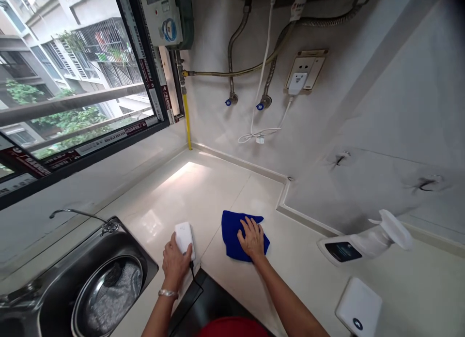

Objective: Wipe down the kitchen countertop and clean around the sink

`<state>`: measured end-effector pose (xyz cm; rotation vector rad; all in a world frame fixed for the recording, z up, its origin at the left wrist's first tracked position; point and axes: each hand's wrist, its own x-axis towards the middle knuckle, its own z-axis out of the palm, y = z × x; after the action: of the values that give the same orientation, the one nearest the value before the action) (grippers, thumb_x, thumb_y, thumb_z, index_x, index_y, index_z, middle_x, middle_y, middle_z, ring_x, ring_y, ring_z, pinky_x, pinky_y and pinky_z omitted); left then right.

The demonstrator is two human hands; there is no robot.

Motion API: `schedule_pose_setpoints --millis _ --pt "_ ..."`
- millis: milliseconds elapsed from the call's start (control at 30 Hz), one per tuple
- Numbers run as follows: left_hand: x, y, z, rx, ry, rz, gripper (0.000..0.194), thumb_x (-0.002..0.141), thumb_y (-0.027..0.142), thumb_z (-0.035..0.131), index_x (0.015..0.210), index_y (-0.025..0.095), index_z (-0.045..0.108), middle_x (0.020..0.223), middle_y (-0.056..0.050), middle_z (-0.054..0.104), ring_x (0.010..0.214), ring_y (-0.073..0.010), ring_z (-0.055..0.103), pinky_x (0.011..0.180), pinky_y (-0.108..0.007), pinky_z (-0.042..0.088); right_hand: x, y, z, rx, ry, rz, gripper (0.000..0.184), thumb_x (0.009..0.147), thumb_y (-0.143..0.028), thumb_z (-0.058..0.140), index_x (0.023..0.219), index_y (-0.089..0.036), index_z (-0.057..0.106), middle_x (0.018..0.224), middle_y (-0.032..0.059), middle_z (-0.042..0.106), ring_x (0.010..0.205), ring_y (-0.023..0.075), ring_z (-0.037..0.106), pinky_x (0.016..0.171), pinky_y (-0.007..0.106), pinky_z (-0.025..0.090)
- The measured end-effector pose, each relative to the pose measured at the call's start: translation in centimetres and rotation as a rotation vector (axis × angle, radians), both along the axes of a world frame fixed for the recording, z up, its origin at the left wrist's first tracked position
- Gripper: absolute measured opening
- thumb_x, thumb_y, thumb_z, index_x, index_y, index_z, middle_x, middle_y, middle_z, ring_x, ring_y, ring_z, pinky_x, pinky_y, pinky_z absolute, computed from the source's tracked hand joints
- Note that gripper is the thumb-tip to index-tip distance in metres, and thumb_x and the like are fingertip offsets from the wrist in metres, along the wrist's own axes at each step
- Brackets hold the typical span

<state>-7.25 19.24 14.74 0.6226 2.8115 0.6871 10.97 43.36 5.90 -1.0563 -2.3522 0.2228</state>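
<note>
At the far left we have the dark window frame (90, 158) and, below it, a curved faucet (78, 212) beside a stainless steel sink (119, 250). Our left hand (176, 262), a metal bracelet (167, 293) at its wrist, is clamped around a white rectangular device (184, 237), with a black cable (194, 279) running from its lower end across the glossy cream countertop (218, 196); what the device is we cannot tell. A firm hold low on its body seems right, as it keeps the cable free. Just to the right, our right hand (252, 239) lies open and flat, fingers apart, on a blue microfibre cloth (230, 235). Pressing with the whole palm looks the better way to keep the cloth evenly against so slick a surface. The cloth sits on the countertop, loosely rumpled, with no marks we can make out. Further right lie a white spray bottle (366, 245), on its side, and a white square box (358, 308)
</note>
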Motion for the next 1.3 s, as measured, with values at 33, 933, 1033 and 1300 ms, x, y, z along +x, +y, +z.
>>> schedule_pose_setpoints --millis 33,933,1033,1300 --pt "0.2 0.9 0.1 -0.045 0.01 0.004 0.083 0.093 0.057 0.05 0.16 0.013 0.028 0.14 -0.024 0.05 0.127 -0.041 0.051 0.107 -0.058 0.047 0.0 0.0 -0.2 0.005 0.01 0.003 0.047 0.097 -0.031 0.044 0.135 -0.016 0.066 0.148 0.0134 0.06 0.142 0.0332 0.047 0.121 0.058 0.027" --pt "-7.6 2.6 2.1 0.116 -0.238 0.291 0.099 0.086 0.047 0.067 0.161 0.013 0.012 0.143 -0.028 0.053 0.129 -0.0388 0.059 0.107 -0.048 0.049 0.4 0.2 0.4 -0.002 0.065 0.006 0.042 0.095 -0.032 0.046 0.129 -0.02 0.07 0.144 0.0111 0.063 0.138 0.032 0.05 0.117 0.054 0.034" --pt "-10.0 3.5 2.2 0.092 -0.203 0.318 0.101 0.084 0.047 0.07 0.161 0.013 0.012 0.141 -0.029 0.053 0.133 -0.0413 0.055 0.109 -0.05 0.047 0.5 0.4 0.2 0.008 0.048 -0.004 0.041 0.096 -0.031 0.046 0.127 -0.02 0.07 0.143 0.0104 0.064 0.138 0.0308 0.05 0.116 0.051 0.034" --pt "-14.7 5.6 1.8 0.066 -0.147 0.374 0.103 0.083 0.047 0.069 0.162 0.017 0.01 0.141 -0.03 0.045 0.138 -0.0493 0.045 0.107 -0.057 0.045 0.5 0.7 -0.5 0.014 0.057 -0.03 0.039 0.096 -0.032 0.047 0.123 -0.021 0.073 0.139 0.0095 0.066 0.135 0.0306 0.053 0.113 0.051 0.038"
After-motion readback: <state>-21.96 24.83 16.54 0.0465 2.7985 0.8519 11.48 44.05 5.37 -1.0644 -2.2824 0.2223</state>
